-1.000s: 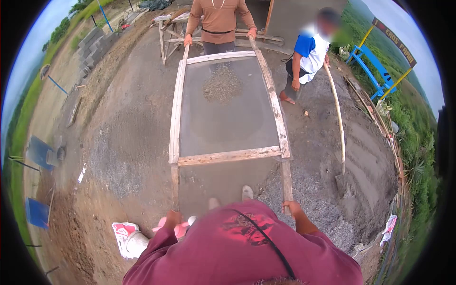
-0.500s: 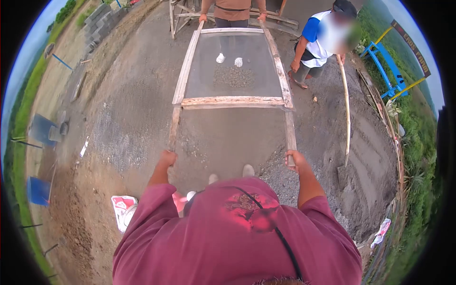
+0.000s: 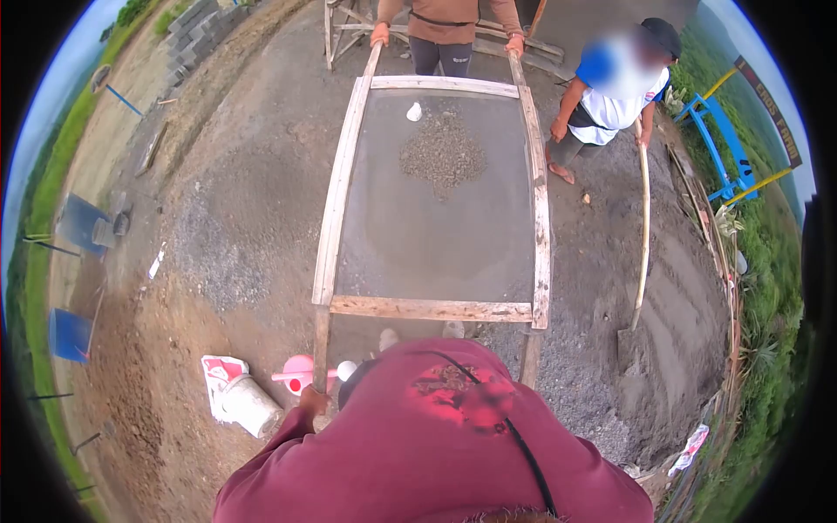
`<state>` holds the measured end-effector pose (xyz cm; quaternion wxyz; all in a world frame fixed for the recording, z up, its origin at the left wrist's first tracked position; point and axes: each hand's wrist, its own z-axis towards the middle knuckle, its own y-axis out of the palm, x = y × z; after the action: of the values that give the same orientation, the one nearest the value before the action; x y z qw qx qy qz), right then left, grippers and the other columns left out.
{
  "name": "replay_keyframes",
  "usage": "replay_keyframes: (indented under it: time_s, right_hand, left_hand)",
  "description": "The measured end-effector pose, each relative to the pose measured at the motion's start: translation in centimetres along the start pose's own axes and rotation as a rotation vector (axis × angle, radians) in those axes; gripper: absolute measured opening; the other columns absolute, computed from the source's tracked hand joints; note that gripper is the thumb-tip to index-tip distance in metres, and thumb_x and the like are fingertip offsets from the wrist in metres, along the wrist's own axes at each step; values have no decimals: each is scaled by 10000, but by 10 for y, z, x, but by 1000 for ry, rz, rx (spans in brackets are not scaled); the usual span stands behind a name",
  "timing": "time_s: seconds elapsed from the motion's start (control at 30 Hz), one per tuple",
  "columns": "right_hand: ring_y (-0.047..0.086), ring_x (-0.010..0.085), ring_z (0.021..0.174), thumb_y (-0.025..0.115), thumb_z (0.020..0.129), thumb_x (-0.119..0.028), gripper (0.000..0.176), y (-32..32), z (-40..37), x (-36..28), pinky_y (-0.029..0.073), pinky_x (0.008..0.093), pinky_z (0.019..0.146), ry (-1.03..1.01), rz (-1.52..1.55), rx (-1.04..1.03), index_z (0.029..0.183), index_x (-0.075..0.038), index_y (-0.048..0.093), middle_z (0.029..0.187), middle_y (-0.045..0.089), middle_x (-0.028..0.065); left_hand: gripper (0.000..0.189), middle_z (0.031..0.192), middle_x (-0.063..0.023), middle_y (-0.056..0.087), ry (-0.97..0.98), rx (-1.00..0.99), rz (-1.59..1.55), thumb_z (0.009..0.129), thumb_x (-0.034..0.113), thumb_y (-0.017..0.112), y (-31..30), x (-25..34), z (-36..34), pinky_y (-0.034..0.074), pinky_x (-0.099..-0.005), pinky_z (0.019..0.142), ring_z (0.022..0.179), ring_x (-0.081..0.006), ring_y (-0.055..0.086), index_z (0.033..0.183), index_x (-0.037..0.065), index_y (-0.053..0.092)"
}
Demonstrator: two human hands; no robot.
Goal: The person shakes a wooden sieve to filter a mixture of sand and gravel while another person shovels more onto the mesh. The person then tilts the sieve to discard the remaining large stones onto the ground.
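A large wooden-framed sieve point(image 3: 432, 309) with fine mesh spans the space in front of me, a patch of coarse gravel point(image 3: 443, 152) lying toward its far side. Low by my body, my left hand point(image 3: 314, 401) is closed around the end of the near left handle point(image 3: 322, 349). The near right handle point(image 3: 530, 359) runs down behind my shirt. My right hand is hidden there. Across from me, another person's two hands point(image 3: 380, 35) hold the far handles.
A co-worker point(image 3: 610, 100) at the right holds a shovel point(image 3: 643, 227) standing in a sand heap point(image 3: 684, 305). A pale bucket point(image 3: 249, 406) lies tipped at my left near a pink-and-white object point(image 3: 298, 375). Blue containers point(image 3: 70, 335) stand farther left; concrete blocks point(image 3: 199, 33) are stacked behind.
The sieve has come toward me, its near bar now much closer to my body. My left hand has drawn back and down; my right hand has gone out of sight. The gravel patch looks larger.
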<state>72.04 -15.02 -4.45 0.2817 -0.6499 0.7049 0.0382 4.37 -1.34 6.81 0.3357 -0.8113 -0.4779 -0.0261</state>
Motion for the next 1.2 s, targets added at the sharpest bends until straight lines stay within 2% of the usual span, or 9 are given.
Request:
replay_keyframes:
  time_s: [0.1,0.17,0.2,0.23,0.43,0.8,0.87,0.97,1.2]
  right_hand:
    - [685,255,703,744,756,-178,373,-3,8,0,529,371,627,45,129,-84,1020,80,686,854,705,156]
    - [680,256,691,744,754,-179,355,-4,-14,-14,529,378,618,111,273,-185,999,71,687,847,699,152]
    - [653,259,640,718,762,-167,260,-9,-6,-55,530,395,583,124,300,-185,923,30,663,782,659,130]
    - [627,263,589,692,771,-155,171,-12,-12,-116,531,413,548,138,327,-184,847,-12,639,716,619,107]
    - [624,165,591,683,799,-245,174,-45,-18,-255,488,324,508,9,238,-165,881,-105,619,737,636,35]
    - [625,197,633,680,817,-234,182,-132,-100,-171,507,335,579,61,209,34,890,-82,614,744,623,50]
    - [623,204,658,685,822,-248,196,-153,-145,-173,510,338,615,56,180,67,902,-84,614,755,623,51]
    - [620,211,682,703,824,-241,218,-168,-200,-184,520,343,680,36,207,43,908,-61,613,778,616,58]
    - [615,213,686,708,859,-246,210,-58,-195,-216,514,350,663,-15,256,-90,892,-69,600,782,610,59]
  left_hand:
    - [354,764,-138,700,132,-138,228,681,112,795,9,-42,57,520,-403,539,636,-248,681,989,-36,702]
    - [333,808,-169,734,109,-131,351,719,179,788,6,18,59,555,-397,606,679,-241,715,948,-55,732]
    - [295,789,-167,738,660,-330,956,773,204,746,-1,23,93,560,-393,637,692,-230,722,951,-31,752]
    - [243,738,-161,724,53,-150,356,803,204,700,1,90,69,560,-404,658,691,-234,720,915,-1,769]
    - [173,655,-167,696,129,84,228,694,174,699,-16,216,94,559,-389,623,605,-266,696,696,5,739]
    - [231,670,-164,692,144,-219,151,663,171,765,130,105,78,543,-372,582,602,-214,683,698,-51,713]
    - [375,712,-182,716,171,-321,87,705,338,742,133,125,35,553,-397,670,710,-283,728,686,-36,713]
    - [367,697,-183,709,212,-388,-17,686,320,752,178,88,54,553,-403,652,688,-283,719,675,-44,708]
    - [254,678,-181,706,171,-282,-94,685,230,741,95,52,112,556,-418,631,647,-272,708,690,-24,727]
